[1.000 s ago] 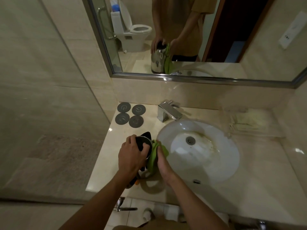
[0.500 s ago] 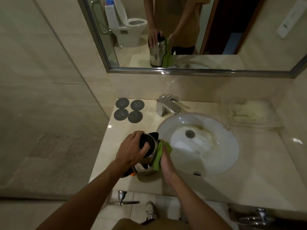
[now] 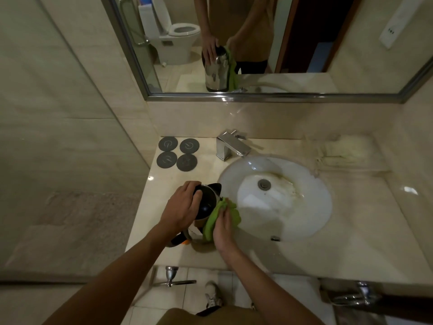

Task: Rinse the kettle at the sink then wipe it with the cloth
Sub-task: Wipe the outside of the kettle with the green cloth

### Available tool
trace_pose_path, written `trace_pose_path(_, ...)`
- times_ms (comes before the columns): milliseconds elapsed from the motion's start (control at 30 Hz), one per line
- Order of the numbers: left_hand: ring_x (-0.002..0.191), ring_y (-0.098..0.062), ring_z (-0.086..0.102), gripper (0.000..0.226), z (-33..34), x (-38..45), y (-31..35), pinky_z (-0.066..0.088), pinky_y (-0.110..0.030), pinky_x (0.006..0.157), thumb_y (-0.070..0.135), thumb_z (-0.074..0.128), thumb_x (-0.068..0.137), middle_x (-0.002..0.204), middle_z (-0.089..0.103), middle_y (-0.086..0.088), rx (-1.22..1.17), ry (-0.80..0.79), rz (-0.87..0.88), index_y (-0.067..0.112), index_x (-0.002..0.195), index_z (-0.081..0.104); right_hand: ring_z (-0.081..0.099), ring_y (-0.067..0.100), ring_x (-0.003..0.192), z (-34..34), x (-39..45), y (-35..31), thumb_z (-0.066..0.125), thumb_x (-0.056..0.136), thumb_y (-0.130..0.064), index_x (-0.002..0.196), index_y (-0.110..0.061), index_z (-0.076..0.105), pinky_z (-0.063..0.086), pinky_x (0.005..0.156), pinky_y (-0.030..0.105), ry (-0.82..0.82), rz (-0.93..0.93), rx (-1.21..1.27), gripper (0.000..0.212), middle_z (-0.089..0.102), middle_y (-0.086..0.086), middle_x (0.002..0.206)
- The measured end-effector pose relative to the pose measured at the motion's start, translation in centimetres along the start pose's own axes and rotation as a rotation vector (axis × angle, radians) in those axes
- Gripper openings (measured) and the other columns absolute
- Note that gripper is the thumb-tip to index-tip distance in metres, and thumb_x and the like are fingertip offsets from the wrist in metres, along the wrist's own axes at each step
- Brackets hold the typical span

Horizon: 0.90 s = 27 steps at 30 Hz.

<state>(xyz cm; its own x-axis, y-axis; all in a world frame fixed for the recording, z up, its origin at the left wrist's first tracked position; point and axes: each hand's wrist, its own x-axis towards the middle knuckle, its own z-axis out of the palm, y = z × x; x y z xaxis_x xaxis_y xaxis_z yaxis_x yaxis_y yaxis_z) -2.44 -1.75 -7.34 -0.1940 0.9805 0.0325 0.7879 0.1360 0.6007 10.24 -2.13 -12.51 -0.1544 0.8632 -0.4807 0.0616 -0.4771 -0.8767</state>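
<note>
Beige stone tiles cover the walls of this bathroom, and the same pale polished stone forms the table [image 3: 351, 242] that carries an oval white sink [image 3: 311, 221] with brownish staining around its drain [image 3: 264, 184]. At 12 o'clock from the basin's left edge a square chrome tap [image 3: 232, 146] stands on the stone; at 10 o'clock from the basin four dark round coasters [image 3: 178, 153] lie in a two-by-two block. A clear tray [image 3: 339, 152] sits at 1 o'clock from the sink. Across the top runs a metal-framed mirror [image 3: 257, 96], reflecting a white toilet [image 3: 175, 41].

The kettle [image 3: 207, 205], steel-bodied with a dark top, stands upright on the table just left of the sink's rim, at 9 o'clock from the drain. The left hand [image 3: 181, 207] is clamped over its top, fingers curled down around the rim. The right hand [image 3: 223, 227] presses a green cloth [image 3: 219, 216] flat against the kettle's right side, fingers extended along the fabric; the cloth bunches out beyond the fingertips toward the basin. At 6 o'clock, below the table's edge, pale floor tiles [image 3: 182, 299] show with a shoe [image 3: 213, 296] and a chrome valve [image 3: 172, 275].
</note>
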Motion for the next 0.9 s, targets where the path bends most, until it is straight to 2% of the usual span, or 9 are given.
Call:
trace_pose_path(100,0.103,-0.015,0.052,0.034,0.0,-0.1,0.0,0.041,-0.027,0.086,0.037,0.029,0.097,0.117,0.056,0.0,-0.01,-0.009,-0.002,0.021,0.121,0.047,0.029,0.022,0.15,-0.6,0.8,-0.1,0.02,0.107,-0.048,0.159,-0.03,0.021,0.026,0.124,0.044,-0.027,0.007,-0.058,0.055,0.028,0.0,0.164)
trace_pose_path(233,0.106,-0.014,0.05,0.031,-0.1,0.0,0.0,0.038,-0.024,0.087,0.033,0.031,0.1,0.121,0.055,0.0,-0.01,-0.028,-0.011,0.021,0.124,0.047,0.049,0.027,0.135,-1.2,2.4,1.1,0.027,0.1,-0.064,0.144,-0.018,0.05,0.038,0.116,0.046,0.091,0.196,-0.035,0.068,0.048,0.011,0.15)
trace_pose_path(300,0.106,-0.014,0.051,0.03,0.0,0.0,-0.1,0.039,-0.025,0.087,0.033,0.031,0.1,0.121,0.055,0.0,-0.012,-0.025,-0.011,0.021,0.123,0.047,0.051,0.029,0.132,-0.9,1.7,1.1,0.03,0.095,-0.07,0.141,-0.01,0.052,0.041,0.114,0.047,0.166,0.27,-0.002,0.078,0.05,0.014,0.148)
trace_pose_path(367,0.105,-0.015,0.051,0.032,0.1,0.0,-0.2,0.04,-0.027,0.087,0.034,0.03,0.099,0.121,0.055,0.0,-0.007,-0.019,-0.007,0.021,0.123,0.046,0.048,0.029,0.137,-0.1,0.0,0.2,0.028,0.102,-0.06,0.151,-0.017,0.041,0.04,0.115,0.045,0.118,0.254,0.053,0.067,0.044,0.01,0.154)
trace_pose_path(500,0.105,-0.015,0.052,0.033,0.1,0.1,-0.2,0.044,-0.029,0.088,0.037,0.03,0.098,0.12,0.055,0.0,0.004,-0.016,-0.005,0.022,0.123,0.046,0.037,0.025,0.145,1.1,-1.7,-0.6,0.025,0.107,-0.048,0.159,-0.038,0.016,0.035,0.118,0.051,0.015,-0.003,-0.011,0.054,0.029,0.002,0.163)
trace_pose_path(667,0.109,-0.016,0.051,0.042,0.1,-0.1,-0.1,0.044,-0.031,0.091,0.045,0.033,0.094,0.124,0.054,0.001,0.02,-0.011,-0.001,0.022,0.127,0.044,0.055,0.026,0.128,-2.1,-0.3,-0.6,0.038,0.108,-0.026,0.143,-0.017,0.051,0.044,0.11,0.043,0.113,0.001,-0.098,0.038,0.057,0.009,0.141)
trace_pose_path(767,0.112,-0.015,0.051,0.044,-0.1,-0.2,0.0,0.043,-0.03,0.092,0.048,0.034,0.093,0.127,0.053,0.001,0.005,-0.003,-0.011,0.023,0.128,0.044,0.056,0.022,0.121,-4.1,0.1,-0.9,0.058,0.1,-0.013,0.145,-0.02,0.047,0.046,0.102,0.032,0.184,0.017,-0.069,0.047,0.058,0.002,0.132)
trace_pose_path(833,0.113,-0.016,0.051,0.046,-0.1,-0.3,0.0,0.045,-0.031,0.092,0.05,0.035,0.092,0.128,0.052,0.002,-0.007,-0.001,-0.017,0.024,0.129,0.043,0.058,0.024,0.111,-5.2,0.3,-1.6,0.068,0.092,-0.006,0.15,-0.02,0.039,0.049,0.095,0.033,0.277,0.066,-0.067,0.067,0.059,0.006,0.122)
trace_pose_path(900,0.114,-0.017,0.051,0.049,0.0,-0.3,0.0,0.047,-0.033,0.091,0.054,0.037,0.091,0.13,0.051,0.002,0.011,-0.004,-0.044,0.025,0.13,0.041,0.063,0.032,0.109,-6.3,1.1,-1.8,0.072,0.084,-0.001,0.146,-0.012,0.046,0.051,0.089,0.035,0.4,0.11,-0.077,0.068,0.064,0.014,0.117)
